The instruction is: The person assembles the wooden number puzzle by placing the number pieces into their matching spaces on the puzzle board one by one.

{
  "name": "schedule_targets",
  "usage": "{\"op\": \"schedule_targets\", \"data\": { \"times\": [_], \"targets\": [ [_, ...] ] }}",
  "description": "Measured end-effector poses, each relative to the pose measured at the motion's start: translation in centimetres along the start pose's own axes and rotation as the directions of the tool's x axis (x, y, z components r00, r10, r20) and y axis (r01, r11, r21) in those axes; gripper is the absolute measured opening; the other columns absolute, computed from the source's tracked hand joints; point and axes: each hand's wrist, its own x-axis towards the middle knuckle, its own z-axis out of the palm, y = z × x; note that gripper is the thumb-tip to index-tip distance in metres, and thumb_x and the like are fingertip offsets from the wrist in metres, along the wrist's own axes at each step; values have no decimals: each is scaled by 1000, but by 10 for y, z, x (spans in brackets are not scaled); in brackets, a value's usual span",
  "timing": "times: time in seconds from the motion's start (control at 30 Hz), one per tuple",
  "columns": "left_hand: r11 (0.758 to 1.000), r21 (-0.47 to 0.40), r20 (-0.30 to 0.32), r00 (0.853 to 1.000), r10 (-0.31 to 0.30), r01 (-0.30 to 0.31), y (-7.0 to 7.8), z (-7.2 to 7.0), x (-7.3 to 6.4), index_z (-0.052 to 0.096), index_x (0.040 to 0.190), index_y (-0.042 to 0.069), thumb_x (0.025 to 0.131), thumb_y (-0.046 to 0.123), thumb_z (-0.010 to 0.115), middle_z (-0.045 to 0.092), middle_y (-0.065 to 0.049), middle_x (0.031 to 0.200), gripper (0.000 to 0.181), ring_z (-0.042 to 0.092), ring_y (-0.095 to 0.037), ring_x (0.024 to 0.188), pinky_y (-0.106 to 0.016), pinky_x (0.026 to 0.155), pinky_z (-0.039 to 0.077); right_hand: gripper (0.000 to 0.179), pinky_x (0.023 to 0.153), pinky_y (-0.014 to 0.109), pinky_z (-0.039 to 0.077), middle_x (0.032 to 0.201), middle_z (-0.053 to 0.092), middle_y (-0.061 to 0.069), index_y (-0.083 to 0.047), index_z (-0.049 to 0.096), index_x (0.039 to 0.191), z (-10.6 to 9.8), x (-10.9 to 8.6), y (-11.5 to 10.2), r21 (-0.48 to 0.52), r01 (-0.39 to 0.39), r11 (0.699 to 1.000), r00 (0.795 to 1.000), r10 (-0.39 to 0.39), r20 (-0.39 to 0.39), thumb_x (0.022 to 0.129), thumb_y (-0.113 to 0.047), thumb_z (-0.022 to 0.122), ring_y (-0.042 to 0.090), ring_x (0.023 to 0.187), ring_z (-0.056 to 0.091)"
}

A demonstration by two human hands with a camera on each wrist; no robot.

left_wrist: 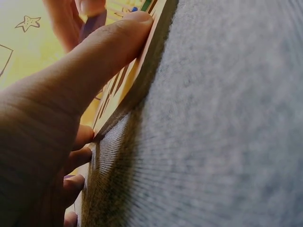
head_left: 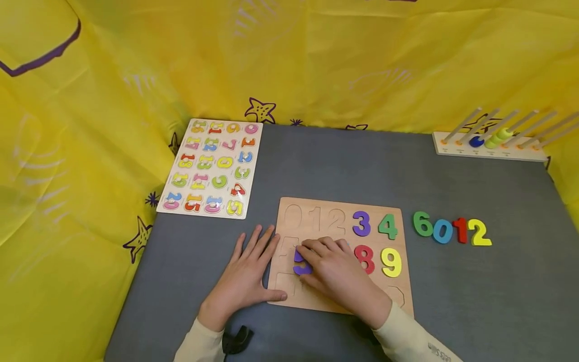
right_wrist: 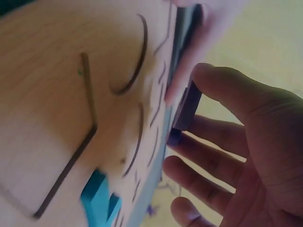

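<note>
A wooden number board (head_left: pixel 305 211) lies on the grey table. My left hand (head_left: pixel 244 271) spreads its fingers at the board's left edge, its thumb (left_wrist: pixel 128 33) resting on the lower left corner. My right hand (head_left: pixel 339 269) pinches a purple number 5 (head_left: pixel 302 269) between thumb and fingers, over the left part of the middle row. In the right wrist view the purple piece (right_wrist: pixel 189 109) is tilted on edge. Seated in the board are a purple 3 (head_left: pixel 362 223), green 4 (head_left: pixel 388 227), red 8 (head_left: pixel 364 259) and yellow 9 (head_left: pixel 391 262). A teal piece (right_wrist: pixel 97 196) is mostly hidden by my right hand in the head view.
Right of the board lie a green 6 (head_left: pixel 422 224), blue 0 (head_left: pixel 443 231), red 1 (head_left: pixel 460 230) and yellow 2 (head_left: pixel 478 233). A second number puzzle (head_left: pixel 208 193) lies at the back left. A peg stand (head_left: pixel 490 150) with beads stands at the back right, before yellow cloth (head_left: pixel 316 75).
</note>
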Motion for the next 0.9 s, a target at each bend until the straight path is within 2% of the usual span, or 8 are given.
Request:
{"op": "schedule_targets", "data": {
  "times": [0.13, 0.33, 0.57, 0.9],
  "targets": [
    [1000, 7, 4, 1000, -4, 4, -1, -1, -1, 23, 163, 13, 65, 81, 76, 10, -6, 170, 130, 4, -30, 155, -59, 121, 1, 52, 89, 40, 45, 130, 66, 2, -13, 69, 132, 6, 16, -6, -32, 26, 999, 999, -26, 26, 92, -45, 74, 23, 115, 55],
    [1000, 9, 1, 1000, -1, 1, -1, 0, -1, 22, 163, 13, 65, 81, 75, 9, -5, 170, 130, 3, -30, 155, -59, 121, 1, 51, 85, 40, 45, 126, 68, 2, -12, 70, 129, 12, 33, -10, -75, 15, 997, 999, -12, 40, 90, -43, 76, 23, 108, 56],
    [1000, 12, 1, 1000, 5, -5, 1, 0, 1, 21, 163, 14, 65, 81, 75, 8, -5, 170, 130, 2, -30, 155, -59, 121, 1, 49, 80, 38, 43, 124, 69, 1, -11, 72, 127, 16, 38, -12, -103, -12, 995, 1000, 13, 4, 89, -42, 78, 23, 104, 55],
    [1000, -4, 6, 1000, -4, 4, -1, 1, 0, 21, 163, 14, 65, 80, 76, 8, -5, 170, 130, 1, -30, 155, -59, 121, 1, 49, 77, 39, 43, 116, 68, 0, -14, 74, 119, 21, 42, -20, -182, -51, 982, 998, 45, -32, 81, -42, 86, 22, 100, 54]
  ]
}}
